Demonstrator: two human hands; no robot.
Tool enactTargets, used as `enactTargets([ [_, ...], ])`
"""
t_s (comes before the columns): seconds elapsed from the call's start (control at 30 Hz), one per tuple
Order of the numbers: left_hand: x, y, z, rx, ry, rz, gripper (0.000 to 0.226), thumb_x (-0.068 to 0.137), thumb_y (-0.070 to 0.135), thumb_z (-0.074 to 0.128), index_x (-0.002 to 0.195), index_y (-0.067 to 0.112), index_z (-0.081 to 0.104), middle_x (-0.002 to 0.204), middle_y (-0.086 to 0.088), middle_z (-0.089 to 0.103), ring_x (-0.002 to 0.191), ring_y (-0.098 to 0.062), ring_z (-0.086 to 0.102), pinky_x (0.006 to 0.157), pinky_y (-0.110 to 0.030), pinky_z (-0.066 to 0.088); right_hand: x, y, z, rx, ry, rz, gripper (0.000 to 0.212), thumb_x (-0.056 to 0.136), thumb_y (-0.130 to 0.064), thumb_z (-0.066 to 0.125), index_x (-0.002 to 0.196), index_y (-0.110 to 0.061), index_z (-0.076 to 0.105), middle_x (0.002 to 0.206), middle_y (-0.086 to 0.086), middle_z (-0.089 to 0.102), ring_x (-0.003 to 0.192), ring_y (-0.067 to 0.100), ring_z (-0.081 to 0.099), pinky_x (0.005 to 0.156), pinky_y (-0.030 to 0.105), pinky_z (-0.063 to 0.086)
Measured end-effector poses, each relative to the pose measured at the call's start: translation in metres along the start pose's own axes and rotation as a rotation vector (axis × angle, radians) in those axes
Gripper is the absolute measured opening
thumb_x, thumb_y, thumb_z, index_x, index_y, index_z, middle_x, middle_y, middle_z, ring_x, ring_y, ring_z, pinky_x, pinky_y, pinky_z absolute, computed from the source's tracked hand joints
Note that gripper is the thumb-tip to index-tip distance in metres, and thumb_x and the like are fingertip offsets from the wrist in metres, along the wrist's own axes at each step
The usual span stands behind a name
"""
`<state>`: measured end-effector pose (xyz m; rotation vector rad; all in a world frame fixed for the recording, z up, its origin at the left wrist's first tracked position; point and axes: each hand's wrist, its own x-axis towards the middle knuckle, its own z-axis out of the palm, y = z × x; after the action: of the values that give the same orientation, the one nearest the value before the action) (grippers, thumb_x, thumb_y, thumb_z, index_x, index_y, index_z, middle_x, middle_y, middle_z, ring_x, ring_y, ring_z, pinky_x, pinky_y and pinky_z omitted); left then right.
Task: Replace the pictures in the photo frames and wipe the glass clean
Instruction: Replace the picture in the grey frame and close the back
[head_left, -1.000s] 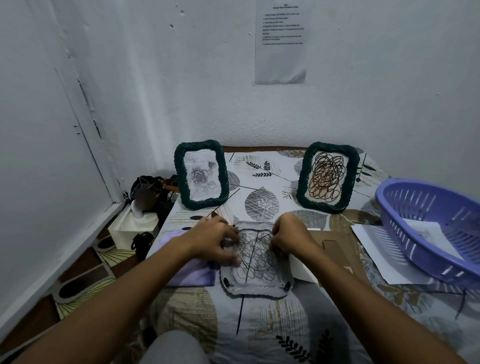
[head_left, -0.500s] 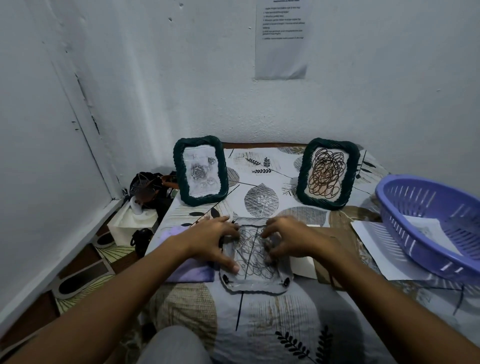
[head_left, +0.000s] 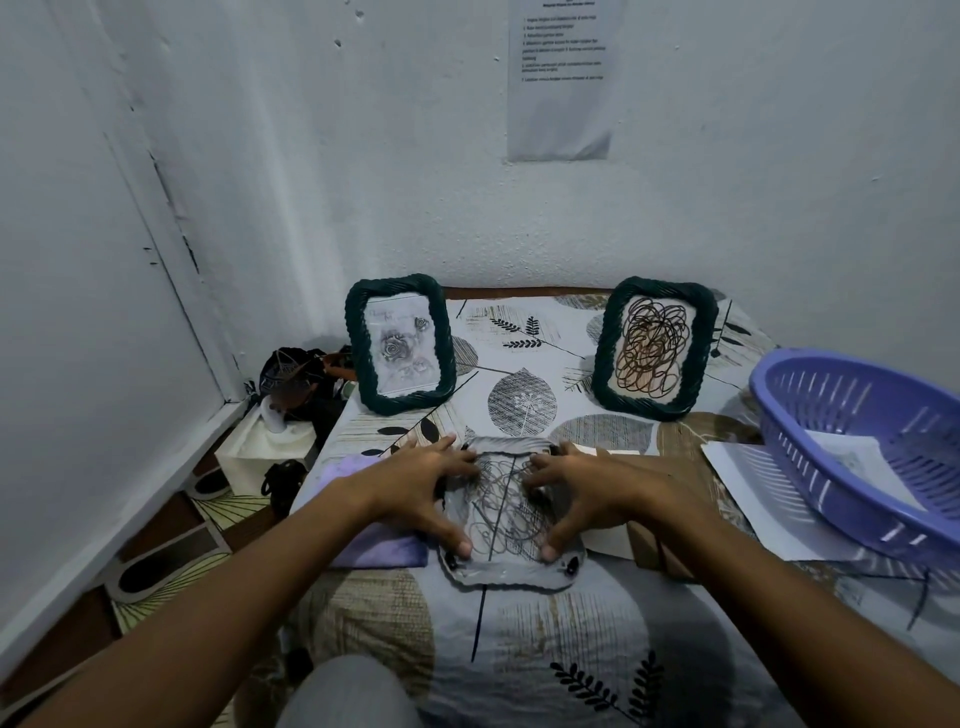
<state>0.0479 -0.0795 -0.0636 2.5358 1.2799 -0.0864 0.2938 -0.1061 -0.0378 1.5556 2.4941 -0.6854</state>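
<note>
Across the lower middle of the picture your bench (head_left: 519, 670), under a leaf-print cloth, carries everything. At the right edge sits a purple basket (head_left: 852, 452) with a sheet inside, resting on loose papers (head_left: 753, 499). Two green frames stand upright near the wall: the left frame (head_left: 400, 343) shows a grey rose print, the right frame (head_left: 655, 347) a brown scribble. A lilac cloth (head_left: 363, 545) lies at centre left, partly under your left arm.

Centre, lying flat, is the open frame (head_left: 511, 569), face down as far as I can tell, with small dark tabs at its near corners and a black scribble picture (head_left: 501, 506) laid in its window. Your left hand (head_left: 415, 486) and right hand (head_left: 587, 488) are both spread wide, fingers and thumbs pressing the picture's edges rather than gripping anything.

Uneven pressing could skew or crease the picture, since paper that thin buckles easily. Push hard near the middle and you may stress the glass beneath, if it is still there; I cannot see it. Bare fingertips may also smear it, leaving more to wipe.
</note>
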Motion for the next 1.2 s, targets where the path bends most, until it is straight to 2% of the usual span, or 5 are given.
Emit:
enactTargets([
  [0.17, 0.0, -0.003, 0.001, -0.015, -0.009, -0.008, 0.105, 0.059, 0.066, 0.077, 0.147, 0.026, 0.037, 0.159, 0.007, 0.021, 0.149, -0.015, 0.004, 0.119, -0.05, 0.001, 0.001, 0.003, 0.001, -0.041, -0.006, -0.006, 0.073, 0.067, -0.051, 0.078, 0.129, -0.024, 0.053, 0.154, -0.001, 0.027, 0.144, 0.031, 0.01, 0.11, 0.061, 0.015],
  [0.3, 0.001, -0.001, 0.001, -0.006, -0.006, -0.004, 0.116, 0.048, 0.08, 0.066, 0.147, 0.025, 0.038, 0.159, 0.006, 0.022, 0.149, -0.014, 0.005, 0.119, -0.053, 0.002, 0.001, 0.003, 0.001, -0.037, -0.006, -0.004, 0.072, 0.067, -0.049, 0.079, 0.129, -0.024, 0.054, 0.15, 0.004, 0.03, 0.139, 0.034, 0.018, 0.107, 0.059, 0.025],
  [0.53, 0.002, 0.001, -0.001, 0.037, 0.0, 0.007, 0.105, 0.06, 0.071, 0.074, 0.147, 0.023, 0.038, 0.16, 0.004, 0.021, 0.149, -0.015, 0.004, 0.119, -0.054, 0.005, 0.009, 0.009, 0.004, -0.06, -0.012, 0.008, 0.075, 0.063, -0.055, 0.079, 0.129, -0.03, 0.053, 0.16, 0.002, 0.01, 0.145, 0.039, -0.004, 0.108, 0.068, 0.009],
  [0.87, 0.003, 0.001, -0.002, 0.06, -0.012, 0.006, 0.11, 0.057, 0.074, 0.072, 0.147, 0.019, 0.038, 0.16, 0.003, 0.021, 0.149, -0.013, 0.005, 0.119, -0.054, 0.007, 0.01, 0.012, 0.006, -0.071, -0.03, 0.033, 0.092, 0.06, -0.062, 0.077, 0.141, -0.039, 0.04, 0.16, 0.005, -0.01, 0.142, 0.037, -0.023, 0.108, 0.068, -0.004],
  [1.2, 0.001, 0.003, 0.004, 0.056, 0.025, 0.005, 0.115, 0.054, 0.081, 0.066, 0.147, 0.02, 0.038, 0.16, 0.003, 0.021, 0.149, -0.015, 0.006, 0.12, -0.051, 0.01, 0.01, 0.013, 0.005, -0.077, -0.01, 0.044, 0.089, 0.06, -0.058, 0.079, 0.139, -0.04, 0.043, 0.16, 0.007, -0.01, 0.142, 0.038, -0.023, 0.109, 0.068, -0.009],
])
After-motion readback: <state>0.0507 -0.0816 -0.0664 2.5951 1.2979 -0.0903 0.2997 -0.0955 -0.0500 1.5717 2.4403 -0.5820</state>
